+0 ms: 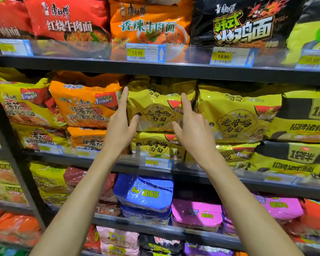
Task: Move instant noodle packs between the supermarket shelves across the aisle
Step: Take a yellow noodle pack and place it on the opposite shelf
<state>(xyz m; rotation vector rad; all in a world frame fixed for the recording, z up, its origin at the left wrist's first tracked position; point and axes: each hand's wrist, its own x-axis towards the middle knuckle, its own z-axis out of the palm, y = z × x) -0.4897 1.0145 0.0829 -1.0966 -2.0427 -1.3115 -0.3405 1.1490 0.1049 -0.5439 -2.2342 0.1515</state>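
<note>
Hands are raised to the middle shelf (174, 74), spread either side of the upper yellow noodle pack (155, 108). The left hand (118, 126) lies along the pack's left edge, fingers straight, thumb touching its front; the right hand (192, 126) sits over the front near the right edge, forefinger extended upward. Both are open and unclenched, holding nothing yet. The pack lies on top of a second yellow pack (155, 146) of the same kind, wedged between an orange pack (85, 104) on the left and another yellow pack (236, 115) on the right.

This looks like the pick-up step: the hands are framing the pack before gripping it. The next move likely calls for closing on both side edges and drawing the pack out toward the near side. It sits tight against its neighbours, so a careless pull could drag the orange pack along.
</note>
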